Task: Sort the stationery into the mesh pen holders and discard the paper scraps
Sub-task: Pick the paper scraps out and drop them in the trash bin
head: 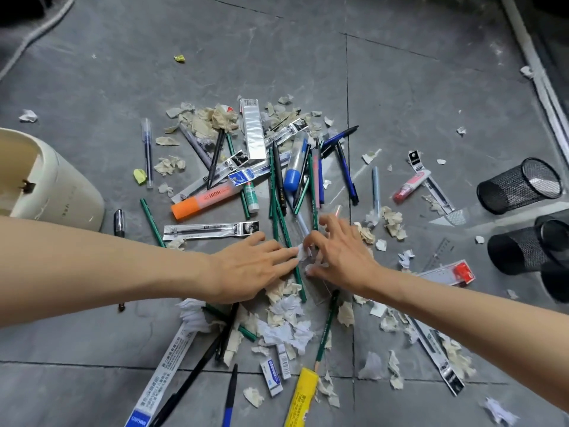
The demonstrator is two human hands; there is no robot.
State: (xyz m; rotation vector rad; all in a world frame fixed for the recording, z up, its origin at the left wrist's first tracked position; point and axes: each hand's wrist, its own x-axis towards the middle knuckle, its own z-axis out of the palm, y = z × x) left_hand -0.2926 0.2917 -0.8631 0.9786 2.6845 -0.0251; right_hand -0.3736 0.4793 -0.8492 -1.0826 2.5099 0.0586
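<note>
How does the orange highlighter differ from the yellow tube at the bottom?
The orange highlighter lies far in the pile, slanting gently; the yellow tube lies nearest the person, much steeper. The highlighter shows whole; the tube runs off the bottom edge. Both lie loose on the floor.

The left hand [249, 266] and right hand [345, 251] are showing bare. The left forearm [107, 266] and right forearm [462, 315] are showing uncovered too, slender, out to the picture's edges.
</note>
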